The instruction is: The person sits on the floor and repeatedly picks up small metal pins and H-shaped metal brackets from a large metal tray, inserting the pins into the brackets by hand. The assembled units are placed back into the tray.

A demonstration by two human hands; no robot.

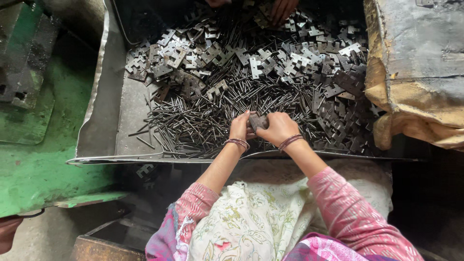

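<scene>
Both hands — left hand [240, 128], right hand [279, 128] — pinch a hinge plate [257, 121] at frame centre; likely stiff, light, sharp-edged — best gripped by its flat faces.

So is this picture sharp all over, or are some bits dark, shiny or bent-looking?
Head view: the flat notched grey metal plates and thin steel pins look sharp in soft daylight, some plates glinting; the left hand and right hand, together on a small dark metal piece, are crisp; the corners fall into shadow, and the grey sheet-metal tray's rim bows from the wide lens.
</scene>
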